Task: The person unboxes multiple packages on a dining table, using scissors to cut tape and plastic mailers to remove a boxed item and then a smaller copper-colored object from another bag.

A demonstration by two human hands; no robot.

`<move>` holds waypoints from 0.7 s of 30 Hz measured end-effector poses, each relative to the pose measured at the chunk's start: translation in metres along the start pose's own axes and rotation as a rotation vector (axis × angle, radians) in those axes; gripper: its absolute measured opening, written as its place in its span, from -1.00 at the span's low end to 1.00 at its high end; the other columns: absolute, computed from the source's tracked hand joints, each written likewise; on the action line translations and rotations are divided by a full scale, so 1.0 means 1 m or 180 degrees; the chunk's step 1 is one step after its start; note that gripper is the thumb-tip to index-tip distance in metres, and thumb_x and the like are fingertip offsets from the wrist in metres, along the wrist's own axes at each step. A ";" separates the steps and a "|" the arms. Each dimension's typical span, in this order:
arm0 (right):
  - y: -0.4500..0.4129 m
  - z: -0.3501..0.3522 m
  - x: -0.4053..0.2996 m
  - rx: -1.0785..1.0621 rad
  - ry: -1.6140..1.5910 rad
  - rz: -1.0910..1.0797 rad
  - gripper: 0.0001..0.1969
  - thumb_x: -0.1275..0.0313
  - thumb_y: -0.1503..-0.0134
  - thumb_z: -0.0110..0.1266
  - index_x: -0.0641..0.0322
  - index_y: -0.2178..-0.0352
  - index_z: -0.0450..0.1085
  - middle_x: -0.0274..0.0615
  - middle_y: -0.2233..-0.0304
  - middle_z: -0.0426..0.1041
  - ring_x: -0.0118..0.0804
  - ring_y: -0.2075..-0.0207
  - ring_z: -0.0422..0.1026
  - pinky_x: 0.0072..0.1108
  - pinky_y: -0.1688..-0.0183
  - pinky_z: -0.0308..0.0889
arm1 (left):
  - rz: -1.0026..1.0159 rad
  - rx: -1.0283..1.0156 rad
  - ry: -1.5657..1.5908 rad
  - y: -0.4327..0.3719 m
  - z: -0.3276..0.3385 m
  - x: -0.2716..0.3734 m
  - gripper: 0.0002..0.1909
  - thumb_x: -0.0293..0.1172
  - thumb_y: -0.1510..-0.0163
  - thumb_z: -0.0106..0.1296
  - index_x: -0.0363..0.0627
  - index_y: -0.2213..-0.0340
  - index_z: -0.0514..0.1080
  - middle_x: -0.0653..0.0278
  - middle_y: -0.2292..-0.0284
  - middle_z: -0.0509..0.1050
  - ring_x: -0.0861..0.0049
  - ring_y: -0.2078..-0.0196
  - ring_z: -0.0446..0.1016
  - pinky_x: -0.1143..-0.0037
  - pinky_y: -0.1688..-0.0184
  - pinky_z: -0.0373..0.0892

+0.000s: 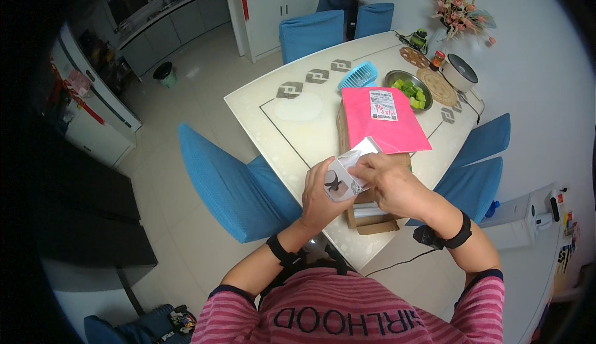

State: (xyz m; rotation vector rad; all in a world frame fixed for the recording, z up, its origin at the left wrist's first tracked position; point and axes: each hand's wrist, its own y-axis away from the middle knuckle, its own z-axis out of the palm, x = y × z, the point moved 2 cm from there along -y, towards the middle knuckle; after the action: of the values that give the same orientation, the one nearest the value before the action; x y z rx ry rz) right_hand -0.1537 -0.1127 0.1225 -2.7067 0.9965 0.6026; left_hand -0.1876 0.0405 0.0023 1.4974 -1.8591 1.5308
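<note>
My left hand grips a small white printed box by its sides, above the table's near corner. The box has its end flap raised, and a dark picture is printed on one face. The fingers of my right hand are at the box's opening; what they pinch, if anything, is hidden. Beyond the hands a pink mailing bag with a printed label lies over cardboard. Beneath my right hand sits an open brown cardboard box with white items inside.
Farther back on the cream table are a blue plastic fan-like object, a metal bowl of green pieces, a woven mat and a white lidded pot. Blue-covered chairs stand around it. A cable hangs at right.
</note>
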 end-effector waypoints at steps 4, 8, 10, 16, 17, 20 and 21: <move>0.003 0.008 -0.007 0.0238 0.0393 -0.0468 -0.53 0.66 0.18 0.00 0.28 0.12 0.37 -0.07 0.13 0.36 -0.05 0.24 0.39 -0.40 0.18 0.33 | -0.0152 0.0031 0.0264 0.008 0.006 0.001 -0.10 -0.39 0.36 0.33 -0.26 -0.03 0.11 0.01 0.10 0.29 0.13 0.04 0.28 0.33 0.03 0.28; 0.009 0.012 0.010 0.0893 -0.0216 -0.0304 -0.60 0.64 0.14 0.04 0.28 0.17 0.38 -0.09 0.12 0.37 -0.03 0.36 0.39 -0.43 0.24 0.36 | -0.0269 0.0105 0.0286 0.007 0.002 -0.007 -0.09 -0.38 0.36 0.33 -0.28 -0.04 0.10 -0.01 0.10 0.28 0.13 0.03 0.28 0.32 0.02 0.27; 0.015 0.007 0.018 0.1591 -0.0317 -0.0413 -0.67 0.58 0.10 0.13 0.25 0.21 0.40 -0.13 0.22 0.41 -0.21 0.45 0.39 -0.54 0.33 0.36 | -0.0303 0.0125 0.0377 0.004 0.000 -0.009 -0.07 -0.37 0.35 0.33 -0.29 -0.05 0.08 -0.03 0.09 0.27 0.12 0.03 0.27 0.31 0.01 0.26; 0.032 0.032 0.028 0.1619 -0.2341 0.1069 -0.48 0.52 0.05 0.21 0.22 0.02 0.24 -0.33 0.32 0.35 -0.63 0.36 0.32 -0.73 0.38 0.29 | -0.0412 0.0193 0.0367 0.004 0.003 -0.019 -0.04 -0.45 0.28 0.32 -0.31 -0.09 -0.03 0.00 0.03 0.23 0.34 -0.02 0.28 0.43 -0.02 0.26; 0.031 0.040 0.031 0.1199 -0.2975 0.1273 -0.45 0.52 0.03 0.21 0.24 -0.02 0.20 -0.33 0.30 0.35 -0.63 0.34 0.33 -0.73 0.37 0.29 | -0.0398 0.0181 0.0377 0.004 0.005 -0.019 -0.04 -0.45 0.28 0.32 -0.31 -0.09 -0.03 0.00 0.03 0.23 0.34 -0.02 0.28 0.43 -0.02 0.26; 0.021 0.048 0.031 0.1226 -0.3503 0.1259 -0.52 0.51 -0.05 0.12 0.34 -0.01 0.20 -0.31 0.23 0.40 -0.61 0.28 0.35 -0.73 0.24 0.29 | -0.0346 0.0047 0.0588 0.004 0.011 -0.017 -0.03 -0.44 0.27 0.32 -0.32 -0.09 -0.05 -0.01 0.03 0.22 0.36 -0.02 0.28 0.44 -0.03 0.26; 0.017 0.051 0.030 0.1088 -0.3728 0.1371 -0.55 0.51 -0.08 0.09 0.37 -0.01 0.20 -0.29 0.22 0.41 -0.60 0.26 0.35 -0.73 0.19 0.28 | -0.0387 0.0102 0.0694 0.005 0.013 -0.015 -0.05 -0.41 0.30 0.32 -0.29 -0.07 0.00 -0.03 0.04 0.23 0.23 0.00 0.27 0.37 -0.01 0.26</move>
State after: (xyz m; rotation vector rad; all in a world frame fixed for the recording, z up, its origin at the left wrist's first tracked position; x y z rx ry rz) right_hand -0.1600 -0.1268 0.0627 -1.3763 1.1087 1.6119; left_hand -0.1812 0.0361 -0.0168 1.3686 -1.5994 1.6022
